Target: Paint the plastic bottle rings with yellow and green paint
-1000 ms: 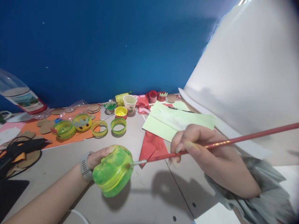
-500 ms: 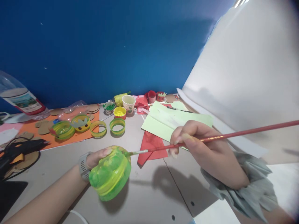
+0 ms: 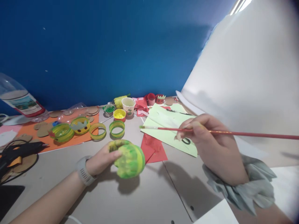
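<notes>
My left hand (image 3: 102, 160), with a grey watch on the wrist, grips a green-and-yellow painted plastic bottle bottom (image 3: 129, 160) just above the table. My right hand (image 3: 210, 146) pinches a long red paintbrush (image 3: 233, 133); its tip points left over the light green paper (image 3: 163, 130), apart from the painted piece. A small yellow paint cup (image 3: 119, 114) stands farther back, between both hands.
Several green-yellow plastic rings (image 3: 98, 130) lie on and near an orange sheet (image 3: 70, 138). Red paper (image 3: 154, 149) lies mid-table. A black glue gun (image 3: 21, 151) and a clear bottle (image 3: 22, 101) sit at the left. Paper cups (image 3: 129, 106) stand by the blue wall; white board (image 3: 245, 77) rises at right.
The brush tip has lifted off the painted piece and moved up and back toward the paint cups. My left hand has turned the piece and lowered it to the right.
</notes>
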Demonstrator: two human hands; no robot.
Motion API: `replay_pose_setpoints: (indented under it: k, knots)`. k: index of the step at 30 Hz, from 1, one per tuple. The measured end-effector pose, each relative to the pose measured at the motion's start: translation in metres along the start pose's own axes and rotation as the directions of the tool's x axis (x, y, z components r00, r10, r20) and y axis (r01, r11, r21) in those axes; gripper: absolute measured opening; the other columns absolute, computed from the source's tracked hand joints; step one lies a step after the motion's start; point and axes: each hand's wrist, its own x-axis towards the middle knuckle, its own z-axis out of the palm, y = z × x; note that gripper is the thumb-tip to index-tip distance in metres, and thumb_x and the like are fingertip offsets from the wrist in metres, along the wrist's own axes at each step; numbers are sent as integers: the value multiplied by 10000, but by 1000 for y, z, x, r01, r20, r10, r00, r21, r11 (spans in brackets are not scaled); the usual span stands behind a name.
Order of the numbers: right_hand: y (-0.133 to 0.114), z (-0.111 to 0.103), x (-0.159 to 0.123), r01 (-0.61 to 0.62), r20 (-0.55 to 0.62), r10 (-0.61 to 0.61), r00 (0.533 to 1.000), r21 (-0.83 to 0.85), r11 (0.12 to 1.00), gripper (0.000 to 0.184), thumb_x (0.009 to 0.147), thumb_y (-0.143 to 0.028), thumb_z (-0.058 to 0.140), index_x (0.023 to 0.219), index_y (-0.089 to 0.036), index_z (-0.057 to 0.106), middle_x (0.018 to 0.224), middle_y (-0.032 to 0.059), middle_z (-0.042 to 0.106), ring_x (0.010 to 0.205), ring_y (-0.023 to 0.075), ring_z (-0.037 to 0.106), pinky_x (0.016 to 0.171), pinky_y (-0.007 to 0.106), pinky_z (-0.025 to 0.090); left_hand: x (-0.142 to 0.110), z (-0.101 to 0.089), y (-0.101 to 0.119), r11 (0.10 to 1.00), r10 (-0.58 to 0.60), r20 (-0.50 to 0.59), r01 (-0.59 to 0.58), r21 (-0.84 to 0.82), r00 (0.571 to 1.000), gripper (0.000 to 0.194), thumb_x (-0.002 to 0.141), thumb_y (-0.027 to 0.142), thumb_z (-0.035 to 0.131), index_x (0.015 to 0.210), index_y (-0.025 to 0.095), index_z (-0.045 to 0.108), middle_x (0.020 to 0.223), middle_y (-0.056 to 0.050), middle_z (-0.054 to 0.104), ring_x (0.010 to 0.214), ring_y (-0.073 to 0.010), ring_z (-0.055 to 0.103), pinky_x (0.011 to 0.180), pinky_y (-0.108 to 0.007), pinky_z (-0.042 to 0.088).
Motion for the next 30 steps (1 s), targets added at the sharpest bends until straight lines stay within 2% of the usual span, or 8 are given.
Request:
replay_pose_setpoints:
  k: [3,7,9,12,15,18,22,30]
  knots:
    - [-3,-5,3,1,-98,-3,995,-25,1000,154,933,-314,551,841,-228,638,791,-11,619,726,118,626,692,258,549,1,4,-3,996,52,66,-57,70,996,449,795,432,693,1156,174,628,1047,-108,740,911,-243,715,796,-342,594]
    - [-8,-5,-5,-37,-129,29,991,-57,998,161,934,-318,544,839,-227,637,775,3,613,713,133,609,656,278,525,-1,7,-2,936,278,170,-306,172,945,440,824,313,680,1238,212,572,1158,-101,705,1055,-246,668,972,-368,510]
    - [-10,-2,-13,-30,-125,28,992,-13,999,188,942,-304,524,803,-231,627,729,-2,607,676,133,595,642,283,498,-3,7,-3,912,338,139,-360,194,931,440,849,303,655,1265,210,545,1207,-113,683,1120,-252,640,1018,-385,480]
    - [-10,8,-30,-26,-154,39,987,85,996,250,962,-282,466,752,-236,591,646,-18,577,612,131,561,596,282,448,-7,8,-8,895,369,11,-359,264,929,428,871,279,630,1276,197,517,1218,-129,672,1193,-264,597,1031,-415,472]
    - [-8,22,-48,-16,-143,25,989,65,998,237,967,-256,452,766,-230,575,657,-19,567,628,125,552,616,272,436,-10,9,-13,886,377,-62,-341,313,924,434,866,250,639,1273,179,508,1224,-143,665,1230,-269,570,1035,-415,476]
    - [-4,34,-62,-24,-76,23,997,-15,1000,231,975,-255,438,781,-225,559,691,-5,565,693,139,562,661,278,441,-10,10,-16,879,370,-59,-329,344,927,417,855,255,655,1245,181,527,1212,-138,669,1159,-254,618,1026,-403,488]
    - [1,41,-68,-93,-2,93,996,-123,988,220,984,-275,419,796,-234,525,772,-1,579,765,144,564,724,290,429,-9,12,-16,851,393,-64,-336,405,918,404,857,286,653,1227,194,520,1135,-113,706,1052,-239,674,1022,-410,491]
    - [-2,24,-61,-43,57,72,996,-408,912,206,974,-321,423,804,-239,506,780,14,589,735,162,560,666,299,432,-7,10,-11,860,359,-17,-324,395,933,386,867,311,633,1228,224,528,1078,-75,737,953,-216,713,1017,-377,495]
